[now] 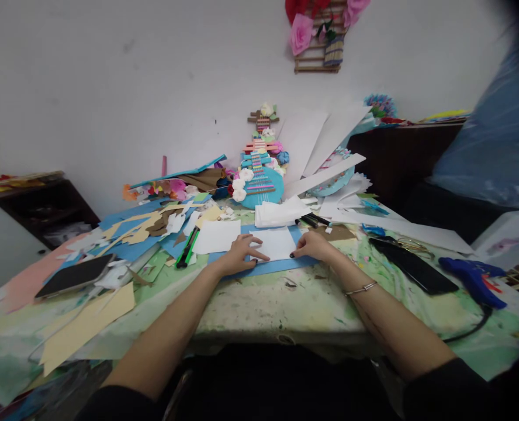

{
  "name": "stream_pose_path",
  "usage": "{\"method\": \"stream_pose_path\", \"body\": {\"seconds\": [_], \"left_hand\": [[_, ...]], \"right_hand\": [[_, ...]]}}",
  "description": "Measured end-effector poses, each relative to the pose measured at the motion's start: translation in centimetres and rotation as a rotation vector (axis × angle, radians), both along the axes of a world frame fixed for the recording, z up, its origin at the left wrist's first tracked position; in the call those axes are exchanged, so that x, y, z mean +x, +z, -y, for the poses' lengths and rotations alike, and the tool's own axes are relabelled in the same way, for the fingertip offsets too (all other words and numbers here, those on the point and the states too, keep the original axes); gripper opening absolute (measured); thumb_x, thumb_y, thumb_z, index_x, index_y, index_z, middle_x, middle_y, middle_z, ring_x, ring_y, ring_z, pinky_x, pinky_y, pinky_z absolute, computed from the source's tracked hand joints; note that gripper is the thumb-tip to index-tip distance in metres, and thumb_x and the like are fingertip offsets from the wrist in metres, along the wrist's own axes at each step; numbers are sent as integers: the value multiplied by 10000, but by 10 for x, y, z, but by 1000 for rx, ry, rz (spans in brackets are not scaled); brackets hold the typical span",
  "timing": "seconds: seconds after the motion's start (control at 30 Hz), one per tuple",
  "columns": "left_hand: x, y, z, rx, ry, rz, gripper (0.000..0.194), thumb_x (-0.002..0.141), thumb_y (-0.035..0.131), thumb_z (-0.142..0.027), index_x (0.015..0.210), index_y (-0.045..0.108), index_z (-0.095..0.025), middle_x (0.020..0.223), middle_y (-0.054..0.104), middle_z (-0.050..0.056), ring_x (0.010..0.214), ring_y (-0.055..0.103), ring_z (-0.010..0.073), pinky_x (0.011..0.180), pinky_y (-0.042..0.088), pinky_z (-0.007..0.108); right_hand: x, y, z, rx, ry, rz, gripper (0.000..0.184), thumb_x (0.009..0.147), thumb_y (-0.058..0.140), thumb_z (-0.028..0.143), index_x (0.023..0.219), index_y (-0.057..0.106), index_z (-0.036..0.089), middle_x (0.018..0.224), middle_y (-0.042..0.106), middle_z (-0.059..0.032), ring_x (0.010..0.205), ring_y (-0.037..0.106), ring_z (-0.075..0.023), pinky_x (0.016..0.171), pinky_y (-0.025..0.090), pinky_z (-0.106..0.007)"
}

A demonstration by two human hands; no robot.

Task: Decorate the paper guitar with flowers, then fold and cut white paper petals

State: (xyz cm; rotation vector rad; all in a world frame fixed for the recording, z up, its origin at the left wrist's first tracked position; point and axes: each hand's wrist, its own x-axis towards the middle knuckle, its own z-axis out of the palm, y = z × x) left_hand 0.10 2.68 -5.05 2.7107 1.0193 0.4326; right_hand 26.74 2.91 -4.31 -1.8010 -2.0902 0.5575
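Observation:
A white paper square (277, 242) lies on a blue sheet (281, 266) on the paint-stained table (263, 304). My left hand (240, 254) rests on the white square's left side, fingers stretched flat and pressing down. At the square's right edge, my right hand (312, 245) presses with its fingers curled down onto the paper and blue sheet. A thin bracelet circles my right wrist. Neither hand lifts anything.
Another white sheet (217, 236) and a green marker (188, 248) lie left of my hands. A phone (73, 275) and paper scraps fill the left. A dark case (412, 266), scissors (406, 244) and blue glue gun (474, 279) sit right. A paper guitar (260, 169) leans on the wall.

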Motion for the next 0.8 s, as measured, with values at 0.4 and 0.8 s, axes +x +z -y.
{"method": "stream_pose_path", "body": {"seconds": [0.4, 0.8], "left_hand": [[24, 4, 20, 313, -61, -90, 348, 670, 520, -14, 909, 683, -208, 1050, 531, 88, 1064, 395, 262, 878, 355, 418], [40, 3, 34, 321, -86, -317, 527, 806, 369, -41, 1283, 434, -256, 1059, 503, 93, 923, 439, 232, 771, 405, 336]], "right_hand": [[4, 2, 0, -32, -8, -41, 200, 541, 738, 327, 606, 683, 146, 504, 545, 20, 550, 491, -124, 488, 305, -228], [3, -5, -2, 16, 48, -119, 148, 536, 725, 230, 653, 669, 159, 591, 580, 31, 600, 493, -106, 523, 324, -204]]}}
